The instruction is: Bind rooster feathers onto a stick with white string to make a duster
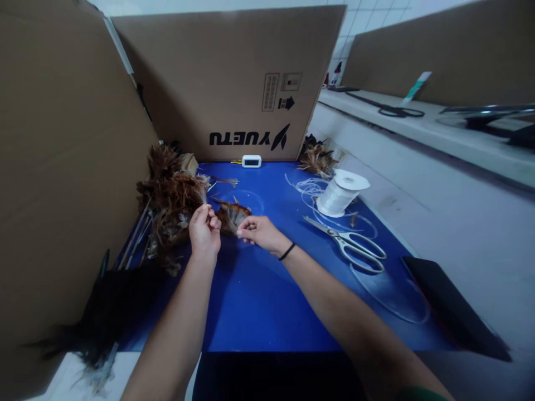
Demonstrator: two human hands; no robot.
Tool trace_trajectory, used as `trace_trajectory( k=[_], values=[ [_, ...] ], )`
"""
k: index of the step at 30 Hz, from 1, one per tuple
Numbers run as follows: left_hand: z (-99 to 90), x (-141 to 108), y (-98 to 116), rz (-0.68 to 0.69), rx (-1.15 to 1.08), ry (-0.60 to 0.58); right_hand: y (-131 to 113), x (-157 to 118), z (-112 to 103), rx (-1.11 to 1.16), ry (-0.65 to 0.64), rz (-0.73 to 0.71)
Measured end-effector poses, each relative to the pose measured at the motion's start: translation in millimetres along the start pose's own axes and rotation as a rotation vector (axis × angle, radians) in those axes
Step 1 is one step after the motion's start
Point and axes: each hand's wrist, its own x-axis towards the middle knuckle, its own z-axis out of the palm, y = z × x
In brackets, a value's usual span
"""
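Observation:
My left hand (204,227) is closed in a pinch on the pale base of a brown feather, beside a large heap of brown feathers (173,195). To its right, my right hand (257,231) pinches the edge of a small feather bunch (230,216), brown with a greyish base. That bunch lies between the two hands, over the blue table mat (267,295). A black band circles my right wrist. The fingertips hide the exact spots being gripped.
Scissors (355,245), a spool of white cord (340,192) and loose clear strands lie at the right, near a black flat object (453,306). Black feathers (112,306) lie at left. Cardboard panels (225,72) stand behind and left; a white timer (251,161) is at the back.

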Motion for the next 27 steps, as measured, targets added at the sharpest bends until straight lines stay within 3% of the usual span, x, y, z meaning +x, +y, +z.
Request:
trace_trajectory(
  k=[3,7,12,17,27],
  values=[
    [3.1,-7.6,-9.9,-0.054,0.058,-0.086,-7.0,-13.4,-13.5,0.27,0.031,0.057],
    [7.3,-20.1,-23.5,-0.135,0.17,-0.19,-11.5,-28.1,-28.5,0.429,0.063,0.043],
    [10.4,-32.9,-36.2,-0.205,0.276,-0.307,-12.7,-35.0,-36.2,0.478,0.193,-0.043],
    [13.4,-41.1,-42.8,-0.229,0.372,-0.344,-15.7,-35.9,-34.5,0.506,0.312,-0.1],
    [14.3,-45.9,-48.5,-0.178,0.505,-0.402,-12.7,-34.6,-31.0,0.51,0.387,-0.107]
  ],
)
